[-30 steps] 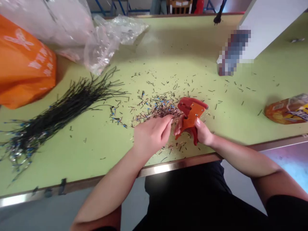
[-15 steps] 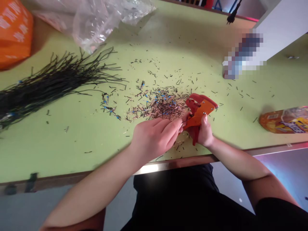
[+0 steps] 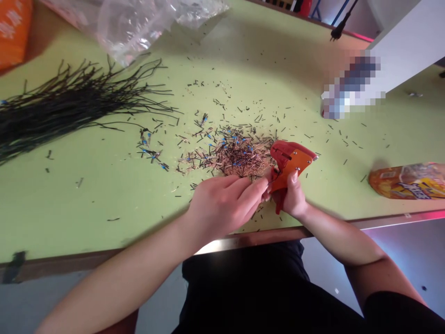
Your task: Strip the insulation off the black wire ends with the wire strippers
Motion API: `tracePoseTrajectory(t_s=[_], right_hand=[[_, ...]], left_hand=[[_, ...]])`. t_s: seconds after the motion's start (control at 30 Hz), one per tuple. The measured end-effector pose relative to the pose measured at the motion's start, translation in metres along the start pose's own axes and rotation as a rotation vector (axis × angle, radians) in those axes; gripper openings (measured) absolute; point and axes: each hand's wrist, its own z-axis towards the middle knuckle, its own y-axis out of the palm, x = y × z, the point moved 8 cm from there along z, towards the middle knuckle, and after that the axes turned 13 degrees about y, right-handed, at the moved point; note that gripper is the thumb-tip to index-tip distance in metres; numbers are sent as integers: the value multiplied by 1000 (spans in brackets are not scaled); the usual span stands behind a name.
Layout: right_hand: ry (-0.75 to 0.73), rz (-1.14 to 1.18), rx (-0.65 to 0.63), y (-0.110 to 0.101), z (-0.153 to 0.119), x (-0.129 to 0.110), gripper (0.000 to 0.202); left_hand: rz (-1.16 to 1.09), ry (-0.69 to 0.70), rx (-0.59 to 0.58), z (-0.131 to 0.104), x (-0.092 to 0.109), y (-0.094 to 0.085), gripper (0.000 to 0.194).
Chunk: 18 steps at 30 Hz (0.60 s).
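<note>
My right hand (image 3: 295, 197) is wrapped round a red and orange wire stripper (image 3: 295, 162), thumb against its side. My left hand (image 3: 227, 202) is closed, its fingertips pinched at the tool's jaw end; a thin dark wire seems to show there, mostly hidden by the fingers. Beyond both hands lies a pile of black, copper and blue wire scraps (image 3: 238, 153). A long bundle of black wires (image 3: 69, 106) rests at the left of the green table (image 3: 139, 199).
Clear plastic bags (image 3: 132, 28) and an orange bag (image 3: 14, 32) lie at the back left. An orange-wrapped bottle (image 3: 406, 181) lies on its side at the right. Behind it stand a white panel (image 3: 410, 46) and a black plug (image 3: 337, 31).
The tool's red handles have come closer together, and its head looks more closed. The view has shifted slightly, with the wire bundle further left in it.
</note>
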Motion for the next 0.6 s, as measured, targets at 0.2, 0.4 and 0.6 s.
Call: tracePoseTrajectory(t_s=[0.2, 0.4, 0.6], right_hand=[[-64, 12, -15, 1, -2, -5, 69], [-74, 49, -102, 7, -2, -7, 67], [32, 219, -304, 12, 5, -12, 68]], left_hand=[[-12, 17, 24, 3, 1, -4, 14], [8, 21, 27, 1, 2, -3, 13], [-133, -128, 144, -7, -22, -9, 14]])
